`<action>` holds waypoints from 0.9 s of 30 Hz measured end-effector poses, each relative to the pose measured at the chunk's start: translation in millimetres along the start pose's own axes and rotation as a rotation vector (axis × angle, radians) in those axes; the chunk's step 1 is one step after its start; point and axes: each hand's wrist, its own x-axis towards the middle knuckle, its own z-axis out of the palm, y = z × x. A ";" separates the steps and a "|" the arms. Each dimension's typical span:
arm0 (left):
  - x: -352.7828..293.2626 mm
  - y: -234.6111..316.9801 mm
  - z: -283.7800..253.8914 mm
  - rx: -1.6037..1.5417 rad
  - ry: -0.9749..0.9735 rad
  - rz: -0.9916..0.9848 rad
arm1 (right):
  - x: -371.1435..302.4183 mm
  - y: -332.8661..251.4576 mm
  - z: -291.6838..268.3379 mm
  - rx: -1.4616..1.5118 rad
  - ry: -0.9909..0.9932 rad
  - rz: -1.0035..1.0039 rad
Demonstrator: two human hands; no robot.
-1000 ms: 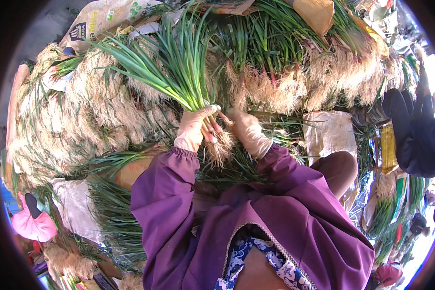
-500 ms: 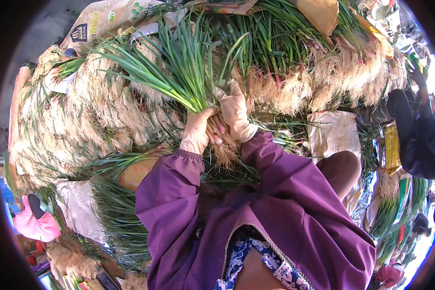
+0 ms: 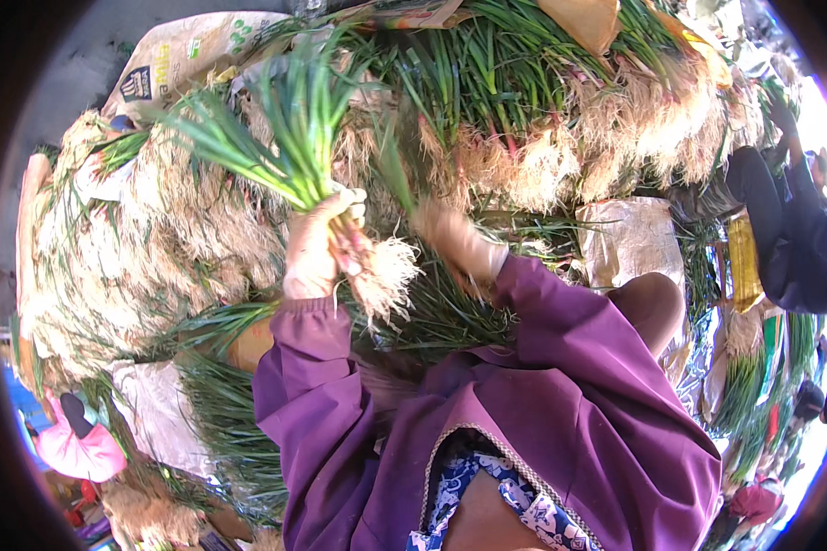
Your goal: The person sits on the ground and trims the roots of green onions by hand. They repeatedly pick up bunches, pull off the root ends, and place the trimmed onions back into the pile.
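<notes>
My gloved left hand (image 3: 311, 246) is closed around a bunch of green onions (image 3: 289, 147). The leaves fan out up and to the left, while pale roots hang out below the fist on its right. To the right of the bunch, my gloved right hand (image 3: 458, 241) is smeared by motion. From it rises a blurred green onion stalk (image 3: 395, 174), apart from the bunch; the fingers themselves are hard to make out.
Heaped green onions with matted roots (image 3: 156, 220) lie at the left, and more (image 3: 560, 165) at the back right. A pale sack (image 3: 629, 241) lies right of my hands, a whitish sheet (image 3: 161, 413) at lower left. A person in dark clothes (image 3: 786, 230) is at far right.
My left hand has moved left with the bunch. The right hand has come away from it, slightly down, with a stalk apart from the rest.
</notes>
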 end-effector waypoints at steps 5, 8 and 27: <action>18.6 6.3 5.9 0.091 -0.010 0.014 | -61.0 10.9 -56.4 0.936 -1.047 -0.123; 30.5 -15.1 23.4 0.062 -0.024 -0.091 | -14.4 69.5 -61.7 0.868 -0.429 0.683; 28.0 -63.1 58.4 0.169 -0.037 -0.218 | -12.1 18.0 -57.0 0.969 -0.303 0.740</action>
